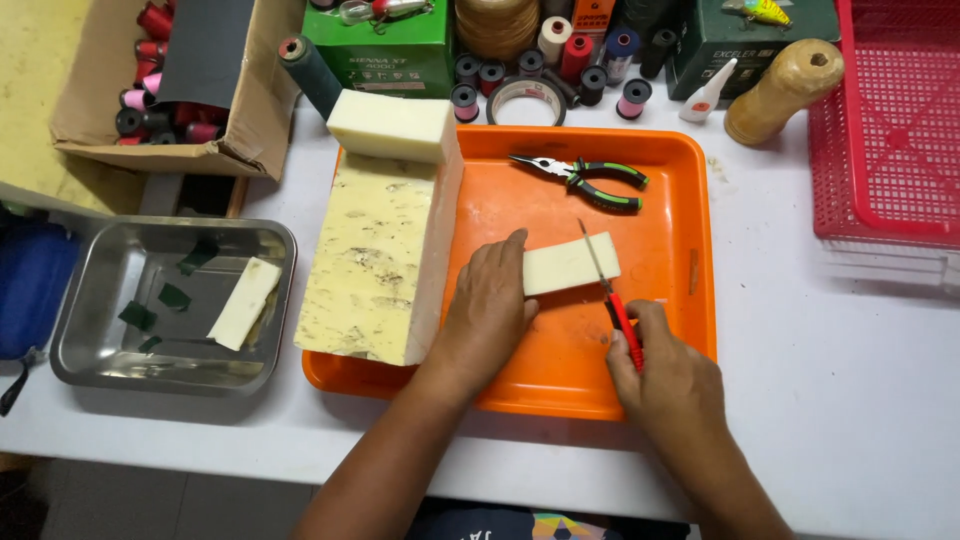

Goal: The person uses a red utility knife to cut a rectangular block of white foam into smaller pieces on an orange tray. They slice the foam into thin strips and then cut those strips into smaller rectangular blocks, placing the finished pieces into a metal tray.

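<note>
A pale foam strip (570, 263) lies flat in the orange tray (680, 170). My left hand (487, 305) presses down on the strip's left end. My right hand (665, 370) grips a red-handled knife (610, 290), whose thin blade crosses the strip near its right end. A big cream foam block (375, 260) with dark specks rests along the tray's left side, and a smaller foam block (392, 125) sits on its far end.
Green-handled pliers (590, 178) lie at the tray's back. A steel pan (110, 290) at left holds a foam slice and dark green scraps. Thread spools, a tape roll, a cardboard box and green boxes line the back. A red basket (890, 130) stands right.
</note>
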